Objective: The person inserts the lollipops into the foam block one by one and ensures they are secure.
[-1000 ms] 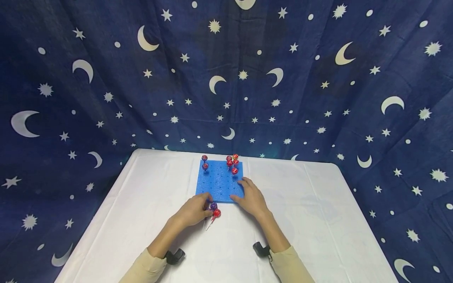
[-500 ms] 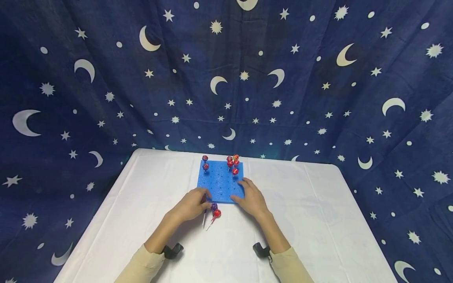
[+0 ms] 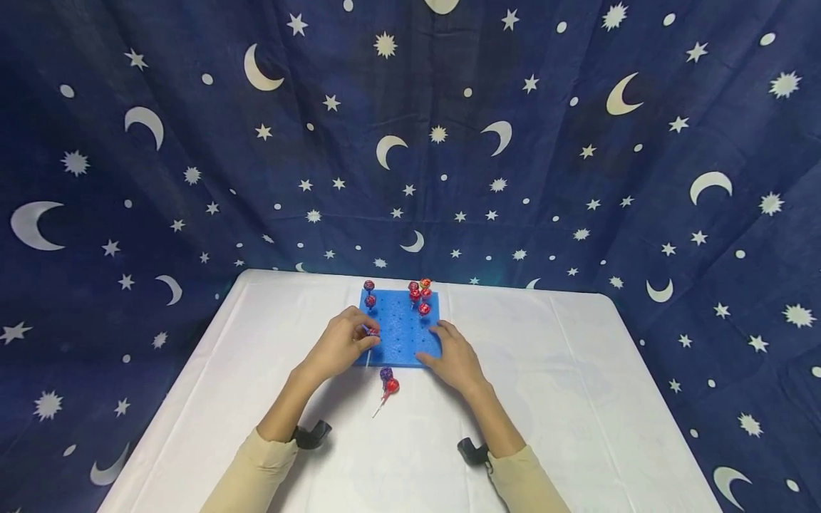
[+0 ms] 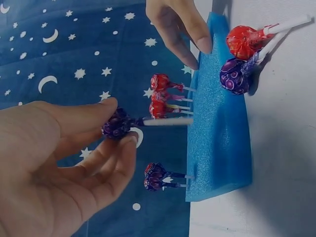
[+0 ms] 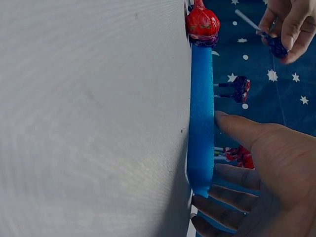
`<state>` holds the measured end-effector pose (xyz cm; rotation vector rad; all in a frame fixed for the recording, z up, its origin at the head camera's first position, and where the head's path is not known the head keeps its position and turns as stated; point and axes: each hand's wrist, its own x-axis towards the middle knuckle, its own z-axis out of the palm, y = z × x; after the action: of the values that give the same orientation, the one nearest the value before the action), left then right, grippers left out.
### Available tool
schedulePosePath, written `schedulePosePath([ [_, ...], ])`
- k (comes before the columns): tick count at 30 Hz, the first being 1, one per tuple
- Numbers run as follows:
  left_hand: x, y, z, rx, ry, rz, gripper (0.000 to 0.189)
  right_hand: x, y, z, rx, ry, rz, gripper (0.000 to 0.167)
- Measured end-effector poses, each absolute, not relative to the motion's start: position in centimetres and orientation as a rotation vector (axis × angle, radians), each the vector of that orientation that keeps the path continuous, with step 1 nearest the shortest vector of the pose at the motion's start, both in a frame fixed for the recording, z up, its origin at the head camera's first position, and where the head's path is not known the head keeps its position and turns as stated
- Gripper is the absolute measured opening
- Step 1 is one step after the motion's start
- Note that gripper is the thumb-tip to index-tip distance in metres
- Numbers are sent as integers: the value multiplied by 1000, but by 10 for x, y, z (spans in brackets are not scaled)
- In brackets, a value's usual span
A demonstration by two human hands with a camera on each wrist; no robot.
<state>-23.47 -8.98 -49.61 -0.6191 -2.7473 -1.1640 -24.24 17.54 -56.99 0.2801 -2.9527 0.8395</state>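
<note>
My left hand (image 3: 338, 345) pinches a purple-wrapped lollipop (image 4: 117, 124) by its head between thumb and fingers. In the head view it is over the left part of a blue foam block (image 3: 400, 338) with rows of small holes; its white stick (image 4: 165, 122) points down toward the block. Spread along the block's right edge, my right hand (image 3: 454, 358) has its thumb and fingertips on the foam and holds no lollipop. Two dark lollipops (image 4: 154, 176) stand in the block's far left, and several red ones (image 3: 424, 308) at the far right.
A red lollipop (image 4: 244, 42) and a purple lollipop (image 4: 234, 75) lie together on the white-covered table (image 3: 551, 399), just in front of the block. A dark blue curtain with moons and stars (image 3: 410, 178) hangs behind the table.
My left hand has picked up a purple lollipop from the table in front of the block and carried it forward over the block's left side. The right hand stays in place.
</note>
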Motion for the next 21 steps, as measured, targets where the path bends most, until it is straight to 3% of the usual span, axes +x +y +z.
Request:
schedulePosePath([
  [21, -263, -88, -490, -658, -2475, -1300, 17, -242, 174, -568, 255, -2970, 828, 72],
])
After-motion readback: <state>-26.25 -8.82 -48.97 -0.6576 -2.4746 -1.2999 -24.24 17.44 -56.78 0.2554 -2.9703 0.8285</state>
